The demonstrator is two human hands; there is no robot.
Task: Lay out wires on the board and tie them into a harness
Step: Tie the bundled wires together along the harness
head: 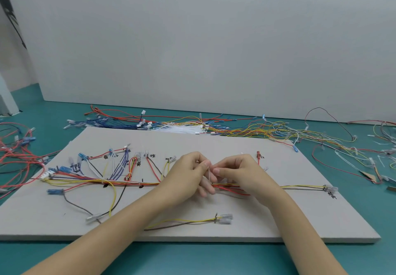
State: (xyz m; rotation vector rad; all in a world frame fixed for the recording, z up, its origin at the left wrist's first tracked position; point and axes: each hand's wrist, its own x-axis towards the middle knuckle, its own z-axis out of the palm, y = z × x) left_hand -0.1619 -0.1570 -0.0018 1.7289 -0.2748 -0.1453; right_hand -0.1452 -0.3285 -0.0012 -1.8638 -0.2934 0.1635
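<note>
A grey board [235,229] lies on the teal table. Along its middle runs a bundle of coloured wires [128,182], with branches fanning up to labelled connectors on the left. My left hand [188,174] and my right hand [237,171] meet over the bundle at the board's centre. Between them stands a thin white cable tie [208,172], upright above the wires. My left thumb and fingers pinch it, and my right fingertips pinch it from the other side. A yellow and brown pair [186,222] ends in clear connectors near the front.
Loose wires in red, blue, yellow and white lie heaped behind the board [214,127]. More red wires lie left of the board [17,159], and tangled wires and cut ties lie to its right [364,156]. A white wall panel stands behind.
</note>
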